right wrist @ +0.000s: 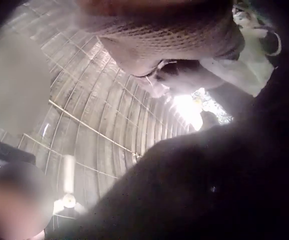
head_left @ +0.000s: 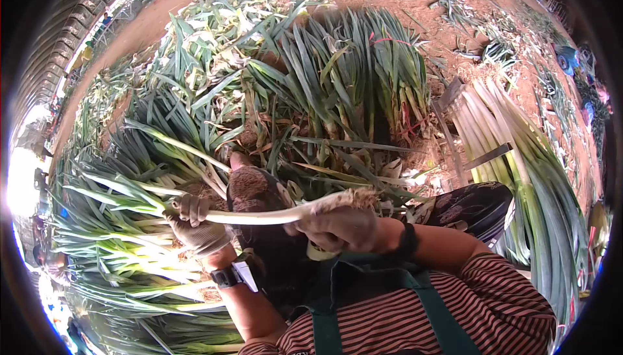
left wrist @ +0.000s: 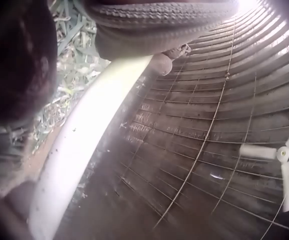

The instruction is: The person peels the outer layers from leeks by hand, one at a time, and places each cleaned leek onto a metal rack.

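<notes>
In the head view a long green onion (head_left: pixel 259 217) lies nearly level across the lap, its white stalk to the right and green leaves to the left. My gloved left hand (head_left: pixel 200 228) grips it where white turns green, fingers curled round it. The gloved right hand (head_left: pixel 344 226), somewhat blurred, holds the stalk close to the brown root end. Below the right palm hangs a pale strip of leaf (right wrist: pixel 252 72), seen by the fingers in the right wrist view. From the left glove (left wrist: pixel 159 30), the white stalk (left wrist: pixel 89 130) runs down the left wrist view.
Unpeeled green onions (head_left: pixel 117 244) are heaped at left; a tied bundle (head_left: pixel 357 69) stands ahead. White-stalked onions (head_left: pixel 538 186) lie at right beside a metal-bladed frame (head_left: pixel 490 157). Leaf scraps (head_left: pixel 214 24) cover the ground beyond. A fan (left wrist: pixel 283 154) hangs from the arched roof.
</notes>
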`<state>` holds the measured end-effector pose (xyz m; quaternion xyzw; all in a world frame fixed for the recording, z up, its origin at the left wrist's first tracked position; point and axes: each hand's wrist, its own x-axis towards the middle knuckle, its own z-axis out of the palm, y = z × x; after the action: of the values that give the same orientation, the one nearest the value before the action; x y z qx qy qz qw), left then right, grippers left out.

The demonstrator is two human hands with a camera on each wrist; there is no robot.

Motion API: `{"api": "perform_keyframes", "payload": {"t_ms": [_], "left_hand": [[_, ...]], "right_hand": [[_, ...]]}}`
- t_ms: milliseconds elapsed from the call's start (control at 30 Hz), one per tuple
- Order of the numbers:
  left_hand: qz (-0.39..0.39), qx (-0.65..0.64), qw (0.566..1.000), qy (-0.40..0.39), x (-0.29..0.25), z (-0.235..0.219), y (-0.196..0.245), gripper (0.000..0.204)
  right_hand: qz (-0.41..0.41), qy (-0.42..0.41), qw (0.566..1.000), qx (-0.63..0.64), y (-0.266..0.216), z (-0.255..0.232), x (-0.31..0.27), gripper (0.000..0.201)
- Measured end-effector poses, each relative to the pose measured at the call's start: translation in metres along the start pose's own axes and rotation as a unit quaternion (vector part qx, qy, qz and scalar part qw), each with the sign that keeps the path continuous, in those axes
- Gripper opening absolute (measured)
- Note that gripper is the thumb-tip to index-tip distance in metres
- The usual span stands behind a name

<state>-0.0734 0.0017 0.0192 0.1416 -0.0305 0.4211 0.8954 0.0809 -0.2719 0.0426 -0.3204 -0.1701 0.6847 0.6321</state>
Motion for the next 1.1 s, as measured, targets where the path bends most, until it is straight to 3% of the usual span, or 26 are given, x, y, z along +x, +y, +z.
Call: {"api": "perform_keyframes", "payload": {"t_ms": [33, 100, 167, 233, 267, 300, 333, 367, 433, 500, 533, 567, 633, 667, 700, 767, 800, 900, 1000, 1033, 1067, 1100], "left_hand": [[-0.009, -0.016, 1.000, 0.013, -0.002, -0.002, 0.006, 0.040], [0.002, -0.018, 1.000, 0.011, -0.002, -0.010, 0.021, 0.039], [0.034, 0.048, 0.998, 0.001, 0.003, -0.032, 0.058, 0.034], [0.061, 0.063, 0.996, -0.017, 0.004, -0.043, 0.090, 0.031], [0.071, 0.075, 0.995, 0.003, 0.002, -0.038, 0.092, 0.029], [0.078, 0.086, 0.993, 0.024, 0.000, -0.030, 0.094, 0.027], [0.069, 0.094, 0.993, 0.007, 0.002, -0.031, 0.095, 0.026], [0.057, 0.079, 0.995, 0.021, 0.003, -0.027, 0.095, 0.024], [0.096, 0.121, 0.987, 0.033, 0.004, -0.012, 0.076, 0.024], [0.128, 0.151, 0.979, 0.051, 0.001, 0.013, 0.048, 0.024], [0.143, 0.167, 0.974, 0.061, 0.002, 0.022, 0.040, 0.024], [0.103, 0.123, 0.987, 0.030, 0.001, 0.025, 0.041, 0.025], [0.120, 0.037, 0.987, 0.098, -0.003, 0.071, 0.012, 0.022], [0.035, -0.019, 0.999, -0.019, 0.000, 0.064, 0.018, 0.024], [-0.023, -0.042, 0.998, -0.048, 0.001, 0.057, 0.023, 0.028], [-0.058, -0.005, 0.992, -0.115, 0.000, 0.052, 0.020, 0.032], [-0.038, 0.008, 0.996, -0.081, -0.002, 0.051, 0.019, 0.036], [-0.039, 0.046, 0.994, -0.093, 0.004, 0.034, 0.011, 0.040], [0.007, 0.070, 0.994, -0.088, 0.010, 0.020, -0.003, 0.038], [0.032, 0.087, 0.995, -0.023, 0.006, 0.027, -0.008, 0.037], [0.024, 0.059, 0.998, -0.026, 0.006, 0.035, -0.014, 0.039], [0.016, 0.030, 0.999, -0.030, 0.007, 0.039, -0.016, 0.041]], "right_hand": [[0.030, 0.011, 0.999, -0.013, 0.005, -0.004, -0.011, 0.022], [0.014, 0.068, 0.991, -0.117, 0.012, -0.025, -0.037, 0.024], [-0.124, 0.036, 0.957, -0.259, 0.014, -0.060, -0.068, 0.026], [-0.117, 0.079, 0.965, -0.220, -0.003, -0.083, -0.107, 0.027], [0.029, 0.164, 0.983, -0.071, -0.037, -0.074, -0.126, 0.027], [0.054, 0.169, 0.930, -0.321, -0.053, -0.067, -0.124, 0.036], [0.084, 0.171, 0.814, -0.549, -0.069, -0.061, -0.122, 0.045], [0.066, 0.149, 0.580, -0.798, -0.072, -0.051, -0.106, 0.053], [-0.100, 0.152, 0.495, -0.849, -0.064, -0.036, -0.073, 0.067], [-0.173, 0.138, 0.502, -0.836, -0.056, -0.008, -0.035, 0.067], [-0.216, 0.124, 0.473, -0.845, -0.049, -0.001, -0.017, 0.066], [-0.258, 0.112, 0.442, -0.852, -0.040, 0.002, -0.001, 0.064], [-0.183, 0.075, 0.578, -0.792, -0.027, 0.000, 0.023, 0.060], [-0.146, 0.055, 0.639, -0.753, -0.023, -0.004, 0.028, 0.058], [-0.157, 0.033, 0.681, -0.715, -0.020, -0.009, 0.029, 0.055], [-0.174, -0.012, 0.759, -0.627, -0.011, -0.017, 0.027, 0.050], [-0.185, -0.009, 0.793, -0.581, -0.003, -0.026, 0.027, 0.041], [-0.179, 0.073, 0.813, -0.550, -0.001, -0.040, 0.023, 0.034], [-0.168, 0.130, 0.847, -0.487, 0.001, -0.056, 0.026, 0.029], [-0.172, 0.137, 0.862, -0.457, 0.004, -0.060, 0.030, 0.029], [-0.173, 0.148, 0.871, -0.436, 0.002, -0.059, 0.030, 0.029], [-0.118, 0.148, 0.914, -0.359, 0.003, -0.058, 0.033, 0.028]]}}
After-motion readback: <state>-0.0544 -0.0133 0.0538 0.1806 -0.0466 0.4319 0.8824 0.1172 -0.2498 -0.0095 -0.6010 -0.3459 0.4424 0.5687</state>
